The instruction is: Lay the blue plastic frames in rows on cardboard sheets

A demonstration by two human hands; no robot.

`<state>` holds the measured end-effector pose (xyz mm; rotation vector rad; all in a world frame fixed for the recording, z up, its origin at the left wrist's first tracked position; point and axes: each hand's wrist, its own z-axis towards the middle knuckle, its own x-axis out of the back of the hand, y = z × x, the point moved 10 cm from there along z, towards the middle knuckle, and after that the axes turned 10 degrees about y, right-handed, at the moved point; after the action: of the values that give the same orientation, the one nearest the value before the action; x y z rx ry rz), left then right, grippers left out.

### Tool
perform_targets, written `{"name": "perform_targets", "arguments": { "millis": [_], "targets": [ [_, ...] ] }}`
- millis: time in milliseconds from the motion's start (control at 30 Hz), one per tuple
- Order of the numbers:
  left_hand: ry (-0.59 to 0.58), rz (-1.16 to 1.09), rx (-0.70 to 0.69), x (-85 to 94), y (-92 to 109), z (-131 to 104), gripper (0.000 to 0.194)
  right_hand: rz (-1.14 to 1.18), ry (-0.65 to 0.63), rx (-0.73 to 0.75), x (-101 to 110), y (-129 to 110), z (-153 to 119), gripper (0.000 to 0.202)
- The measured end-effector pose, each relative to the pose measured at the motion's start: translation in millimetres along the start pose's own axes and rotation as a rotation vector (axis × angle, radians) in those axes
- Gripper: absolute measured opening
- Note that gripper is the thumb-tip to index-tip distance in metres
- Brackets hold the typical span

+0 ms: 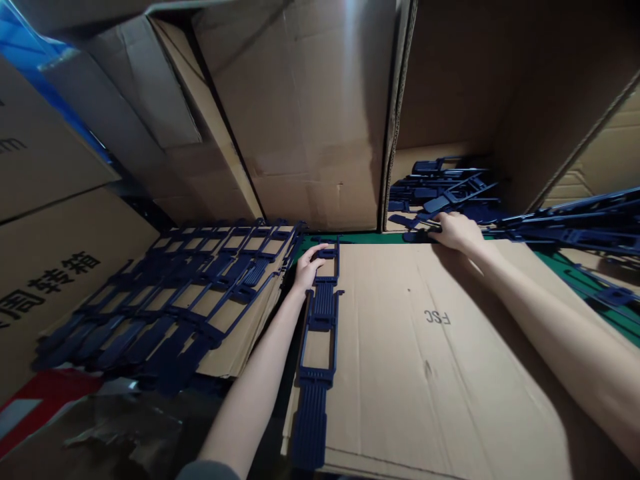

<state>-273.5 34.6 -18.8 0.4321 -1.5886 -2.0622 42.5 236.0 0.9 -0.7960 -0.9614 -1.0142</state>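
Observation:
On the left edge of a flat cardboard sheet (pixel 390 373) lies a row of dark blue plastic frame parts (pixel 317 347), with ribbed panels and rectangular openings. My left hand (pixel 309 268) grips the far frame of this row, its thumb and fingers at the frame's side. Further right, my right hand (pixel 457 232) reaches past the sheet's far edge. Its fingers are closed on a dark blue plastic frame part (pixel 417 235) at the front of a loose heap (pixel 455 187) in an open cardboard box. My fingertips there are partly hidden.
More blue frames lie in overlapping rows on stacked cardboard (pixel 240 347) at left. Another pile (pixel 585 227) of them sits at right over a green surface (pixel 620 320). Tall cardboard boxes (pixel 310 120) stand behind, and a printed box (pixel 45 267) stands far left.

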Motion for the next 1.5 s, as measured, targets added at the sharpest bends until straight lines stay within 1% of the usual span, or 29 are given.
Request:
{"name": "perform_targets", "arguments": {
  "millis": [67, 133, 267, 433, 533, 600, 667, 700, 767, 867, 933, 1000, 1067, 1133, 1200, 1267, 1333, 1367, 1400, 1433, 1500],
  "targets": [
    [0.001, -0.002, 0.002, 0.2, -1, 1, 0.038, 0.01, -0.073, -0.032, -19, 17, 0, 0.046],
    [0.0, -0.001, 0.008, 0.2, -2, 1, 0.038, 0.05, -0.091, -0.045, -25, 26, 1, 0.047],
    [-0.002, 0.004, 0.015, -0.1, -1, 0, 0.038, 0.166, -0.041, -0.03, -18, 32, 6, 0.05],
    [-0.004, 0.001, 0.009, -0.4, 2, -1, 0.038, 0.254, -0.004, -0.024, -6, 39, 8, 0.044],
    [-0.005, 0.002, 0.01, -0.1, 1, -1, 0.038, 0.279, 0.052, -0.003, 3, 37, 10, 0.048],
    [-0.004, 0.002, 0.013, 0.0, 0, 0, 0.039, 0.311, 0.083, 0.04, 9, 32, 10, 0.054],
    [-0.003, 0.003, 0.015, -0.1, -1, 0, 0.04, 0.369, 0.143, 0.065, 19, 33, 11, 0.055],
    [-0.001, 0.004, 0.015, -0.2, -1, 0, 0.04, 0.404, 0.193, 0.052, 25, 37, 11, 0.056],
    [0.001, 0.005, 0.012, -0.4, 0, -1, 0.04, 0.489, 0.324, -0.03, 41, 53, 10, 0.06],
    [0.006, 0.008, 0.006, -0.4, 2, -1, 0.039, 0.64, 0.525, -0.199, 63, 76, 6, 0.078],
    [0.011, 0.008, 0.005, -0.1, 3, -1, 0.038, 0.791, 0.622, -0.244, 78, 77, 5, 0.083],
    [0.014, 0.005, 0.005, 0.4, 3, -1, 0.038, 0.997, 0.649, -0.206, 91, 63, 8, 0.076],
    [0.015, 0.001, 0.006, 0.8, 3, -1, 0.038, 1.231, 0.599, -0.142, 104, 41, 12, 0.064],
    [0.013, -0.001, 0.008, 0.8, 2, -1, 0.038, 1.403, 0.507, -0.126, 116, 19, 11, 0.052],
    [0.011, -0.003, 0.008, 0.7, 2, 0, 0.038, 1.44, 0.383, -0.141, 124, -1, 8, 0.045],
    [0.01, -0.005, 0.009, 0.9, 1, 0, 0.038, 1.364, 0.259, -0.132, 130, -19, 3, 0.055],
    [0.01, -0.007, 0.011, 1.1, 0, 0, 0.039, 1.304, 0.153, -0.119, 130, -33, -2, 0.072],
    [0.009, -0.008, 0.012, 1.2, 0, 0, 0.039, 1.31, 0.096, -0.12, 127, -39, -4, 0.077],
    [0.008, -0.009, 0.014, 1.3, -1, 1, 0.039, 1.341, 0.029, -0.12, 123, -46, -6, 0.077],
    [0.007, -0.01, 0.016, 1.2, -2, 1, 0.04, 1.391, -0.039, -0.117, 119, -54, -9, 0.073],
    [0.005, -0.014, 0.022, 1.2, -4, 1, 0.04, 1.501, -0.15, -0.078, 115, -70, -15, 0.054]
  ]
}}
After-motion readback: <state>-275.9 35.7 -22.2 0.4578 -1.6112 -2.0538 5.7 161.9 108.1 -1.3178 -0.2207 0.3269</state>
